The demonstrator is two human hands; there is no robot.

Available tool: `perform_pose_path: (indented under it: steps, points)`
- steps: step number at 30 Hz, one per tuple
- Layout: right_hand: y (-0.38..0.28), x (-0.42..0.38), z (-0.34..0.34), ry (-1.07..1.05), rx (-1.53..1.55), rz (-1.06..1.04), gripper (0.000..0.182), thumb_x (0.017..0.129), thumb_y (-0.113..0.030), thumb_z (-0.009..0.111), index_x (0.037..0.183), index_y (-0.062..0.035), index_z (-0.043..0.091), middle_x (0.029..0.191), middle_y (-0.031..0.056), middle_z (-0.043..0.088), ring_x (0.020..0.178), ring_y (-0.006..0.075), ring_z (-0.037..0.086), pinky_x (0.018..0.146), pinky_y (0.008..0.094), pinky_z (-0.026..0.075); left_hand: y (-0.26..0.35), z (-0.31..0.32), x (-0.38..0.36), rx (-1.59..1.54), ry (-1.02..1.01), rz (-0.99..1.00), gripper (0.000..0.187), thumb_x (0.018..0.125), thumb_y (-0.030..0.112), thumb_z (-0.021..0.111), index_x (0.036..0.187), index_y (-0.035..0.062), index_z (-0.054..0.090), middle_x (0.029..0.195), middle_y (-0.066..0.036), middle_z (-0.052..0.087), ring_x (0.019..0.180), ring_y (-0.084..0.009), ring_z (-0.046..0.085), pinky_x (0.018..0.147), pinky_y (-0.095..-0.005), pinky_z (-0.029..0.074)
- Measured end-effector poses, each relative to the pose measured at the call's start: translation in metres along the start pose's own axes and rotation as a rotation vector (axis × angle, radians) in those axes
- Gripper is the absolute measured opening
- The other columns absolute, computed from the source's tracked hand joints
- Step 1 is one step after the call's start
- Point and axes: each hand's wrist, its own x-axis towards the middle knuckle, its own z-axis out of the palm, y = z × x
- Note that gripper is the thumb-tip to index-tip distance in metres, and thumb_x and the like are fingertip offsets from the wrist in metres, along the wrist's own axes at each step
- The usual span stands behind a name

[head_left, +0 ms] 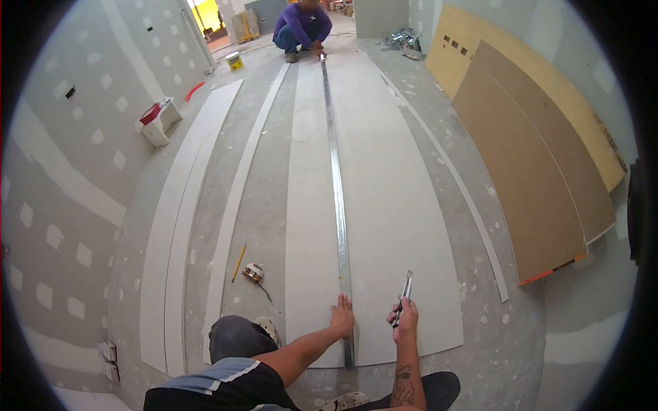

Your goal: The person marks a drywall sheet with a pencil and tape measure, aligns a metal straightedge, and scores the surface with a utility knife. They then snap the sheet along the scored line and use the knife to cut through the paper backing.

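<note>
A long white drywall sheet (391, 226) lies flat on the floor before me. Along its length runs a shiny metal stud (337, 185). My left hand (342, 318) lies on the stud near its close end, fingers stretched forward and pressing down. Raised over the sheet to the right, my right hand (406, 316) is closed around a utility knife (407, 285), its tip pointing up and away from me. At the far end, a crouching person in a purple top (301, 26) has their hands at the stud's other end.
A pencil (238, 263) and a tape measure (253, 272) lie left of the sheet. Narrow drywall strips (181, 226) run farther left, and a thin strip (449, 168) to the right. Brown boards (528, 178) lean on the right wall. A bucket (234, 61) stands far left.
</note>
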Motion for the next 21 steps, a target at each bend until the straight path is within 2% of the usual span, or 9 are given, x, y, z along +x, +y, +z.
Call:
perform_pose_path:
  steps: [3, 6, 10, 13, 15, 16, 18, 19, 21]
  points:
    - [0.001, -0.002, 0.002, 0.017, -0.049, 0.029, 0.021, 0.099, -0.027, 0.049, 0.107, -0.0079, 0.051, 0.073, 0.0030, 0.050, 0.051, 0.0112, 0.048, 0.045, 0.0277, 0.043, 0.002, 0.015, 0.004, -0.008, 0.105, -0.020, 0.113, 0.062, 0.032, 0.081, 0.144, -0.0149, 0.018, 0.152, -0.035, 0.012, 0.143, -0.0479, 0.010, 0.099, -0.0562, 0.036]
    - [0.006, 0.002, 0.000, -0.007, -0.050, 0.017, 0.022, 0.099, -0.028, 0.049, 0.108, -0.0077, 0.051, 0.073, 0.0032, 0.051, 0.052, 0.0113, 0.048, 0.045, 0.0277, 0.043, 0.001, 0.006, 0.001, 0.023, 0.014, 0.001, 0.114, 0.061, 0.032, 0.082, 0.144, -0.0152, 0.018, 0.152, -0.035, 0.012, 0.143, -0.0485, 0.010, 0.099, -0.0561, 0.036]
    - [0.006, 0.003, 0.003, -0.012, -0.064, 0.014, 0.023, 0.099, -0.028, 0.049, 0.108, -0.0069, 0.051, 0.073, 0.0036, 0.051, 0.052, 0.0120, 0.048, 0.045, 0.0282, 0.043, 0.000, 0.001, -0.002, 0.006, 0.043, -0.008, 0.114, 0.061, 0.031, 0.082, 0.144, -0.0151, 0.018, 0.152, -0.035, 0.012, 0.143, -0.0488, 0.009, 0.100, -0.0558, 0.036]
    - [0.011, 0.007, 0.001, -0.001, -0.087, 0.022, 0.023, 0.099, -0.027, 0.049, 0.108, -0.0062, 0.050, 0.073, 0.0037, 0.051, 0.052, 0.0122, 0.048, 0.045, 0.0283, 0.043, 0.002, -0.012, -0.006, 0.020, -0.039, -0.006, 0.115, 0.060, 0.031, 0.082, 0.144, -0.0152, 0.018, 0.152, -0.035, 0.012, 0.143, -0.0484, 0.010, 0.100, -0.0557, 0.035]
    - [0.013, 0.010, 0.000, 0.003, -0.107, 0.019, 0.023, 0.099, -0.027, 0.049, 0.109, -0.0058, 0.050, 0.073, 0.0037, 0.051, 0.052, 0.0122, 0.048, 0.045, 0.0284, 0.043, 0.003, -0.013, -0.007, 0.069, -0.053, -0.009, 0.106, 0.067, 0.031, 0.077, 0.143, -0.0152, 0.019, 0.152, -0.035, 0.013, 0.143, -0.0476, 0.010, 0.101, -0.0556, 0.035]
    - [0.014, 0.010, 0.002, -0.002, -0.108, 0.023, 0.023, 0.099, -0.027, 0.049, 0.107, -0.0061, 0.050, 0.073, 0.0034, 0.050, 0.051, 0.0121, 0.048, 0.045, 0.0285, 0.043, 0.004, -0.009, -0.007, 0.061, -0.055, -0.008, 0.106, 0.067, 0.031, 0.077, 0.143, -0.0152, 0.019, 0.152, -0.035, 0.013, 0.143, -0.0476, 0.010, 0.101, -0.0556, 0.035]
    - [0.015, 0.011, 0.005, -0.005, -0.115, 0.032, 0.022, 0.099, -0.027, 0.050, 0.105, -0.0063, 0.050, 0.072, 0.0031, 0.050, 0.051, 0.0121, 0.048, 0.044, 0.0287, 0.043, 0.003, 0.001, -0.004, 0.096, 0.032, -0.026, 0.092, 0.077, 0.028, 0.068, 0.143, -0.0148, 0.022, 0.152, -0.034, 0.014, 0.143, -0.0467, 0.011, 0.101, -0.0551, 0.035]
    - [0.016, 0.011, 0.007, -0.010, -0.134, 0.032, 0.020, 0.098, -0.027, 0.051, 0.102, -0.0070, 0.049, 0.071, 0.0027, 0.050, 0.051, 0.0120, 0.048, 0.044, 0.0285, 0.043, 0.002, 0.007, -0.001, 0.086, 0.026, -0.027, 0.092, 0.077, 0.028, 0.068, 0.143, -0.0148, 0.022, 0.152, -0.034, 0.014, 0.143, -0.0467, 0.011, 0.101, -0.0551, 0.035]
    - [0.015, 0.012, 0.007, -0.024, -0.178, 0.028, 0.019, 0.098, -0.027, 0.052, 0.099, -0.0077, 0.049, 0.071, 0.0023, 0.049, 0.051, 0.0120, 0.048, 0.043, 0.0283, 0.042, 0.003, 0.012, 0.003, 0.070, 0.074, -0.028, 0.078, 0.085, 0.023, 0.058, 0.143, -0.0141, 0.023, 0.152, -0.033, 0.016, 0.143, -0.0467, 0.011, 0.101, -0.0553, 0.035]
